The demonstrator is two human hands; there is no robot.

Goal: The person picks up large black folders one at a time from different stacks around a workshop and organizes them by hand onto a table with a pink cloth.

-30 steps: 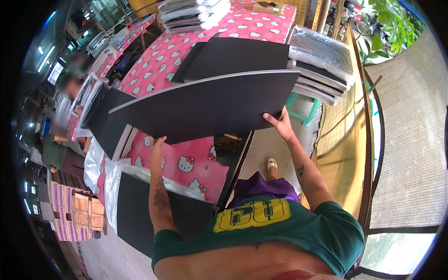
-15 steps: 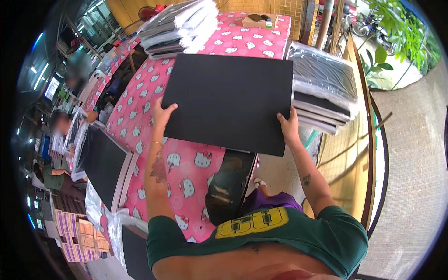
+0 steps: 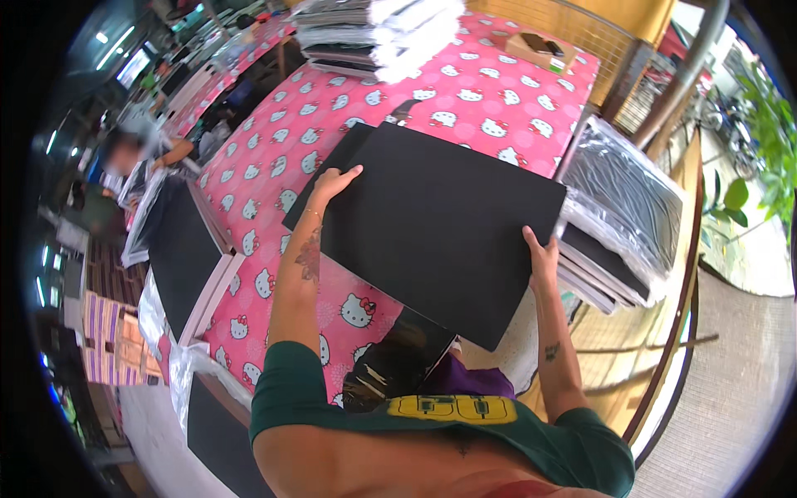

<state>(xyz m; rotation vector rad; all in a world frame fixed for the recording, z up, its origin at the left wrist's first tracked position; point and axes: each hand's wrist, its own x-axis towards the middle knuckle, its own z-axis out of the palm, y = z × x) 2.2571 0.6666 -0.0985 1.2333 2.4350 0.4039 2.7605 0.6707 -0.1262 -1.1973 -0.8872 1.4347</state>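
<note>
A large flat black board [image 3: 448, 228] is gripped at both ends above the pink table, its near right corner reaching past the table's edge. My left hand [image 3: 332, 186] closes on its left end, thumb on top. At the opposite end my right hand [image 3: 542, 256] grips the right edge, thumb on the upper face; the fingers underneath are mostly hidden. Part of another black panel [image 3: 336, 158] shows from under the board's left side. A dark curved object [image 3: 403, 111] sticks out beyond the board's far edge; the rest of it is covered.
Plastic-wrapped boards stand stacked at right [image 3: 624, 199] and at the far side [image 3: 340, 37]. More black boards [image 3: 178, 249] lie at left, near a person [image 3: 124, 158]. A glossy black item [image 3: 398, 357] lies at the table's near edge. A cardboard box [image 3: 540, 54] sits far right.
The board has turned clockwise and its right end has come nearer me. The panel beneath and the curved dark object have come into view. My head view has shifted too.
</note>
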